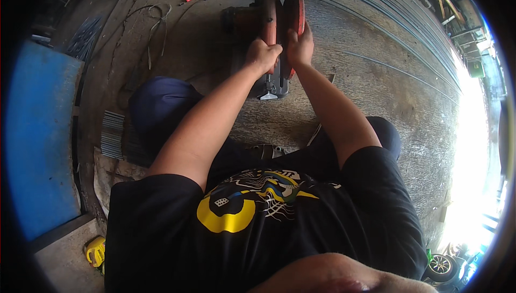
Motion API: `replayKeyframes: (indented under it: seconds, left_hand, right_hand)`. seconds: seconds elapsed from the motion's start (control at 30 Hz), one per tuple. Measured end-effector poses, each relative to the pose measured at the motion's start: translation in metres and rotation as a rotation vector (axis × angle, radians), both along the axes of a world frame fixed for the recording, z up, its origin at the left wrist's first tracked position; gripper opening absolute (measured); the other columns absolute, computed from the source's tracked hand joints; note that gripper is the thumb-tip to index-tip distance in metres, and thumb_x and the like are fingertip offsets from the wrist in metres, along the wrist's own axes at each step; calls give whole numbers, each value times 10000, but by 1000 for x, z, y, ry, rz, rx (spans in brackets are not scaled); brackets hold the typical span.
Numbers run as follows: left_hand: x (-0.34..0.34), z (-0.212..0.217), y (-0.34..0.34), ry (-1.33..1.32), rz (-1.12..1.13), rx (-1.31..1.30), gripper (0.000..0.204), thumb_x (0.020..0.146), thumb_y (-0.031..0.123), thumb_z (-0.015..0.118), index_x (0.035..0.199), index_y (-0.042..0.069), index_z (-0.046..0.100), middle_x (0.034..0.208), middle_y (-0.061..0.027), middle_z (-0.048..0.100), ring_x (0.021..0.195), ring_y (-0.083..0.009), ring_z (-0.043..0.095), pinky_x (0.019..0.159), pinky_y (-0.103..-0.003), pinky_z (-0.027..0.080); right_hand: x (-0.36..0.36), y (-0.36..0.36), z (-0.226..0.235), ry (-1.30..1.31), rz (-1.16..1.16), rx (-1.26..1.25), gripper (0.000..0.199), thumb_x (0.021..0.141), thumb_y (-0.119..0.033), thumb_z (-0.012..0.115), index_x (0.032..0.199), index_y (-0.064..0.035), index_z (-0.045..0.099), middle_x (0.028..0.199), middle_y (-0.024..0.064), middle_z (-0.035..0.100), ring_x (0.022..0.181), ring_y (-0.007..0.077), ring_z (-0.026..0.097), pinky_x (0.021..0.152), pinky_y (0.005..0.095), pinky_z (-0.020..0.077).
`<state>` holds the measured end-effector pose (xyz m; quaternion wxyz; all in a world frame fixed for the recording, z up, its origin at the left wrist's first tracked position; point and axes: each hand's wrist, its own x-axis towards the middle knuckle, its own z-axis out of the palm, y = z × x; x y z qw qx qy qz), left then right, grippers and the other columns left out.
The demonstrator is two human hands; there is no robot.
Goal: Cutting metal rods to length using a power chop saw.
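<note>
Mostly dull red cut-off saw (pixel 244 22); left hand (pixel 264 56) closed round handle (pixel 270 22), right hand (pixel 301 47) apparently gripping upright disc (pixel 294 13).

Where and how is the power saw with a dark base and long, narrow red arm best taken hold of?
Probably by the near part of that red arm, coming from the person's side and wrapping round it: it is a narrow bar, its length runs toward the person, and the left hand grips it there.

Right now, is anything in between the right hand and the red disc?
Nothing I can see: the right hand touches the red disc directly. The left hand is on the red machine alongside.
</note>
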<state>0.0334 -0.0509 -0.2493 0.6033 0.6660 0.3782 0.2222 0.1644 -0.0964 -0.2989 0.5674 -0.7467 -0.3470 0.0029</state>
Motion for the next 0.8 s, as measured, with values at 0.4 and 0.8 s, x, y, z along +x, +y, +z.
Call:
replayKeyframes:
  seconds: [0.4, 0.8]
  left_hand:
    - [3, -9, -5, 39, 99, -38, 241, 723, 195, 640, 648, -25, 577, 536, -81, 575, 452, -184, 589, 401, -324, 460]
    - [-1, -16, -6, 169, 77, 153, 250, 740, 212, 601, 690, -32, 600, 557, -80, 594, 483, -166, 604, 458, -310, 481]
  right_hand:
    - [-8, -4, -1, -94, -75, 10, 513, 826, -172, 613, 1276, -11, 427, 1188, 232, 498, 1127, 399, 473, 958, 441, 392]
    - [-9, -4, -10, -164, -74, 35, 504, 812, -159, 615, 1243, 21, 424, 1108, 254, 497, 1057, 419, 475, 921, 459, 388]
